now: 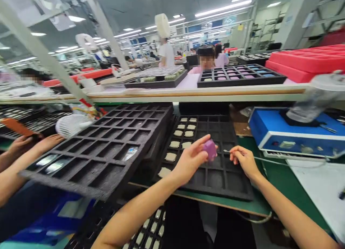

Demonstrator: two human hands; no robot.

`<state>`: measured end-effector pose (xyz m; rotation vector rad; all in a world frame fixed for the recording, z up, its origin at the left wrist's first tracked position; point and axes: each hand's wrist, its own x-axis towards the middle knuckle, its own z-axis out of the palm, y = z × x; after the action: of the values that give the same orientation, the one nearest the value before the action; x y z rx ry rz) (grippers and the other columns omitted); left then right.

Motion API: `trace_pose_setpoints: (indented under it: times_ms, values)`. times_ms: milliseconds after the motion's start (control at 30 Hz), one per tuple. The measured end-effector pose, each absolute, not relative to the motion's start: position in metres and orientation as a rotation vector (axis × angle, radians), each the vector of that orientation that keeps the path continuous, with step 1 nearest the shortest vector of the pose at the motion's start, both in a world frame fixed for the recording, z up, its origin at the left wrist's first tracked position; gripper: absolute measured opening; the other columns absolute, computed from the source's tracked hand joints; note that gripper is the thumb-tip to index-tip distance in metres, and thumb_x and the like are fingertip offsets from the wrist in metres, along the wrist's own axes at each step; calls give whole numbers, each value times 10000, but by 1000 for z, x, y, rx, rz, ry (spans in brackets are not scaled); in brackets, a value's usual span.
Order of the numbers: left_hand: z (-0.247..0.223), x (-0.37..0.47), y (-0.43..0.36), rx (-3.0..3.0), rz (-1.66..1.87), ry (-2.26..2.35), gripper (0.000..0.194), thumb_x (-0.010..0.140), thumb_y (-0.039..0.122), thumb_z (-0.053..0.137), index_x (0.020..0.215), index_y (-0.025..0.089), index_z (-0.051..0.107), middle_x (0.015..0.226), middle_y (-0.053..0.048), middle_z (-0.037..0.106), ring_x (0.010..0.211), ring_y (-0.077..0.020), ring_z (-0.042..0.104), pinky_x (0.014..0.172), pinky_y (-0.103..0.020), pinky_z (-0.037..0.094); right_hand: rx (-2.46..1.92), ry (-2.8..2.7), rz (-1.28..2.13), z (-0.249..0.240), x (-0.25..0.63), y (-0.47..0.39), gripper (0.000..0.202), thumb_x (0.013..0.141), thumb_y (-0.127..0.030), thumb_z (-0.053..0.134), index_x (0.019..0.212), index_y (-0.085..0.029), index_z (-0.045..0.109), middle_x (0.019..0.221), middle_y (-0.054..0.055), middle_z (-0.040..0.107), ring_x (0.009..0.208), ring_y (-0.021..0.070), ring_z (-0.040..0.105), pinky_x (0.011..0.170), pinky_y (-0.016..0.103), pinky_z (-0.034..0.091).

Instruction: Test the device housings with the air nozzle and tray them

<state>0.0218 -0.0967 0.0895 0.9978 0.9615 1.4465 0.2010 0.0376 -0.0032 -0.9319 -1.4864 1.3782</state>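
Observation:
My left hand [188,161] is closed on a small purple square case with rounded corners [209,150], pinched between thumb and fingers above a black compartment tray [215,179]. My right hand [242,161] pinches the tip end of a thin grey cable [291,164], a short distance right of the case; the tip and case are apart. The cable runs right, past the front of a blue box-shaped device [285,135]. Off-white pieces [170,157] fill several compartments on the tray's left side.
A second black tray [107,179], tilted, stands left and holds a few shiny clear pieces. Beyond it are a co-worker's hands [50,143] and a small white fan [72,125]. A shelf [188,94] crosses ahead, bearing trays and red foam [307,60]. White paper [312,184] lies right.

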Motion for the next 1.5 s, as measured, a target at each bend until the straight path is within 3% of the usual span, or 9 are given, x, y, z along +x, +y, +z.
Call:
trace_pose_setpoints:
  times_ms: [167,333,600,767,1500]
  values:
    - [27,15,-1,911,1371,795,408,739,251,694,1140,219,631,1100,-71,659,1004,-168,605,991,-346,387,-865,-1432,1380,0,200,38,91,642,-218,501,616,-154,559,447,-18,558,350,74,424,388,199,316]
    - [-4,6,11,1019,1227,869,438,741,246,691,1169,210,603,1143,-87,642,1095,-222,565,999,-412,374,-769,-1406,1300,2,202,30,83,670,-189,506,621,-155,563,457,-28,557,362,72,431,390,197,329]
    - [-6,11,11,1295,1175,945,454,667,174,741,1106,202,626,1124,-68,642,1078,-212,574,984,-382,404,-720,-1470,1290,2,204,28,87,741,-139,506,688,-156,573,520,-24,594,382,70,448,399,203,340]
    - [-6,12,9,1350,1163,940,453,678,172,734,1114,193,614,1121,-64,635,1010,-179,602,964,-361,436,-686,-1477,1251,0,204,28,111,746,-101,501,698,-155,585,520,-23,596,383,71,452,398,207,338]
    - [-5,12,9,1447,1140,911,450,708,145,709,1142,200,603,1132,-59,637,1046,-176,594,975,-331,442,-715,-1537,1202,4,203,28,118,762,-108,520,690,-171,588,523,-18,591,385,72,455,396,217,348]
